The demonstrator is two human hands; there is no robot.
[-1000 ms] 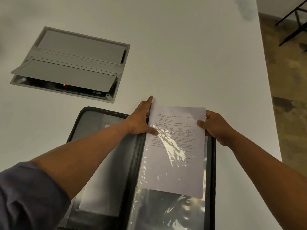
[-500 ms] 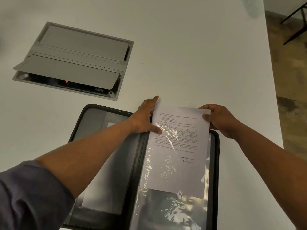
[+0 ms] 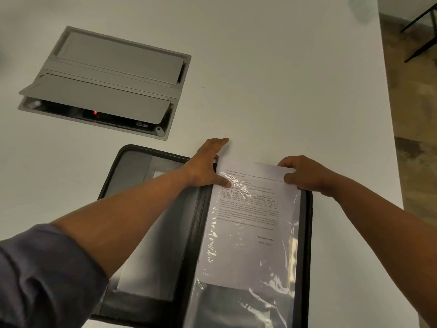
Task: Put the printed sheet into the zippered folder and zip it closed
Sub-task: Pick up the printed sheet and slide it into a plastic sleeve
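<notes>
On the white surface (image 3: 272, 79) the black zippered folder (image 3: 194, 233) lies open, the printed sheet (image 3: 250, 233) partly inside its clear sleeve (image 3: 292, 256) at 5 o'clock, left hand (image 3: 205, 166) pinching the sleeve's top, right hand (image 3: 305, 175) gripping the sheet's top corner.

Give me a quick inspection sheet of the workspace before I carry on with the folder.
Surface: white table, right edge in view.
Job's things: zippered folder lies open flat; printed sheet sits partly inside the clear sleeve on its right half, top edge still sticking out.
Clutter: grey cable box set into the table, one flap raised, red light showing inside.
Hands: left hand pinches the sleeve's top left corner; right hand grips the sheet's top right corner.
Cables: nothing seen.
Surroundings: brown floor and dark furniture legs to the right.
</notes>
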